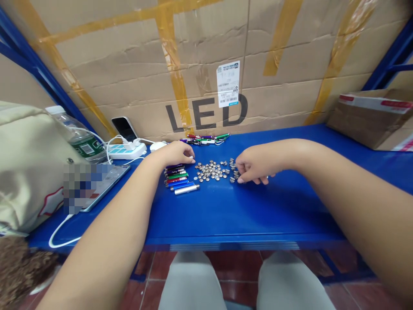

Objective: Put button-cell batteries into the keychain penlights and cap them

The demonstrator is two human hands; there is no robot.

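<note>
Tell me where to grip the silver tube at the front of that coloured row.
Pinch the silver tube around its middle, bringing the left hand in from the near side. The slim round body lies flat and slightly slanted on the blue shelf. Its near long side is free, while the blue tube sits close behind it.

The left hand (176, 154) rests just beside a row of keychain pen lights (180, 178) — the right hand (254, 168) touches loose button cells (213, 171) on a blue shelf (245, 215).
</note>
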